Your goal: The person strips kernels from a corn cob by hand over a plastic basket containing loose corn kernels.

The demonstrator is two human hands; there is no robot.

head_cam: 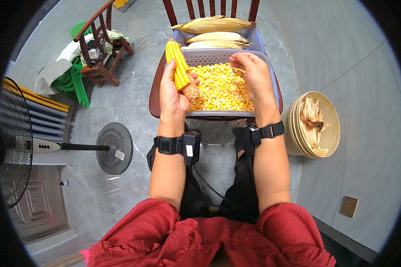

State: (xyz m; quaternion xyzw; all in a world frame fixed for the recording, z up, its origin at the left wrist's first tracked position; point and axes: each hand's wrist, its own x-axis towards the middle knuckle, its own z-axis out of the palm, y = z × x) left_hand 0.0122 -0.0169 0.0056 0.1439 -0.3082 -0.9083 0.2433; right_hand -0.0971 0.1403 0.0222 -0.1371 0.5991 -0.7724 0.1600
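Note:
My left hand (173, 93) grips a partly shelled ear of corn (178, 66) above the left side of a purple plastic basket (217, 113). Yellow kernels remain on much of the ear, while its lower right end is bare reddish cob. Loose corn kernels (224, 90) fill the bottom of the basket. Over the basket's right side is my right hand (254, 73), its fingers curled with the fingertips close together, apart from the ear. Whether anything small is between those fingertips is not clear. Behind, a second purple basket (260, 41) holds several husked-over ears of corn (217, 25).
The baskets rest on a dark red wooden chair (155, 100). Stacked cream buckets (292, 130) with dry corn husks (314, 126) stand at the right. To the left are a standing fan (16, 143), its round base (114, 148) and a wooden chair (102, 63) bearing cloths.

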